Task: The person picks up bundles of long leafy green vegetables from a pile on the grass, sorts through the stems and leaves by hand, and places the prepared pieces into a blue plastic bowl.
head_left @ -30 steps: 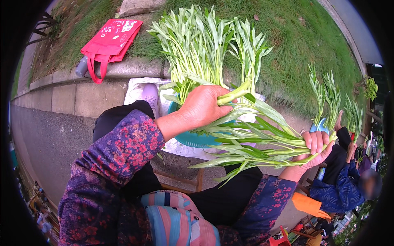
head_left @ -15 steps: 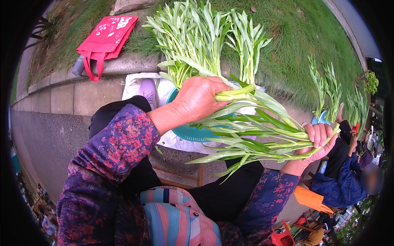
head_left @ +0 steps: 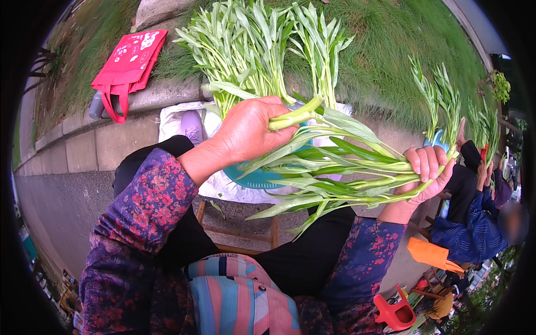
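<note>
My left hand (head_left: 251, 127) is closed round a few thick pale-green stems of water spinach (head_left: 296, 116), cut ends pointing right. Off to the right, my right hand (head_left: 427, 170) grips the stem ends of a loose bunch of water spinach (head_left: 357, 177), its long leaves fanning leftward across my lap. Below and partly behind the left hand sits a teal plastic basket (head_left: 245, 176), mostly hidden by leaves and arm. More water spinach (head_left: 245, 56) stands upright in a thick cluster beyond the basket, with a smaller bunch (head_left: 324, 56) beside it.
White sheeting (head_left: 223, 190) lies under the basket. A red tote bag (head_left: 131, 64) rests on the stone curb (head_left: 159, 95) at the far left. To the right, another person in blue (head_left: 463, 231) sits near more greens. A red stool (head_left: 395, 310) and orange bag (head_left: 432, 255) are lower right.
The view has shifted slightly. My left hand has moved a little left and its stems now tilt more upward. Both hands keep their hold on the greens.
</note>
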A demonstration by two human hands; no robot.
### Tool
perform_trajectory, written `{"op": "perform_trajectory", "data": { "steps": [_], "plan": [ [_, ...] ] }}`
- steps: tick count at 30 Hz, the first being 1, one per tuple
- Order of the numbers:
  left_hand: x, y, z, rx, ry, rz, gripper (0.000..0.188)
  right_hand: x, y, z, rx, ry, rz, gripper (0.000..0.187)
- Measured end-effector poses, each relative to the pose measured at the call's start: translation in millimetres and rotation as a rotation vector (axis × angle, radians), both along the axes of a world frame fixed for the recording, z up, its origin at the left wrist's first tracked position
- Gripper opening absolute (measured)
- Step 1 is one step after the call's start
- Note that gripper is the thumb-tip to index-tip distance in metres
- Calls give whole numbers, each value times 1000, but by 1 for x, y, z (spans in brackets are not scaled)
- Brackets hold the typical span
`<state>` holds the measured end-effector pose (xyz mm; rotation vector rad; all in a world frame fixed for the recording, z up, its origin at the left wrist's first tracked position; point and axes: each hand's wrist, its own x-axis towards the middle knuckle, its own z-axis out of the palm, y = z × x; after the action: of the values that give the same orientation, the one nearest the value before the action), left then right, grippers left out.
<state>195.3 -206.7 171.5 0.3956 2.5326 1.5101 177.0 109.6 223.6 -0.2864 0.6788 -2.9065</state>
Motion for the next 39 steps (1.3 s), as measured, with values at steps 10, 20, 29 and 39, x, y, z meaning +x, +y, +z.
{"op": "perform_trajectory", "data": {
  "steps": [10,20,29,39],
  "plan": [
    [1,6,1,-12,-431,-59,9,4,0,0,23,0,37,26],
    [-1,3,1,172,-489,-5,11,6,4,0,-4,-2,21,26],
    [-1,0,-3,408,-633,122,12,6,5,-1,19,4,22,26],
    [-3,-12,-3,210,-701,4,40,4,9,-1,162,-65,-43,26]
  ]
}}
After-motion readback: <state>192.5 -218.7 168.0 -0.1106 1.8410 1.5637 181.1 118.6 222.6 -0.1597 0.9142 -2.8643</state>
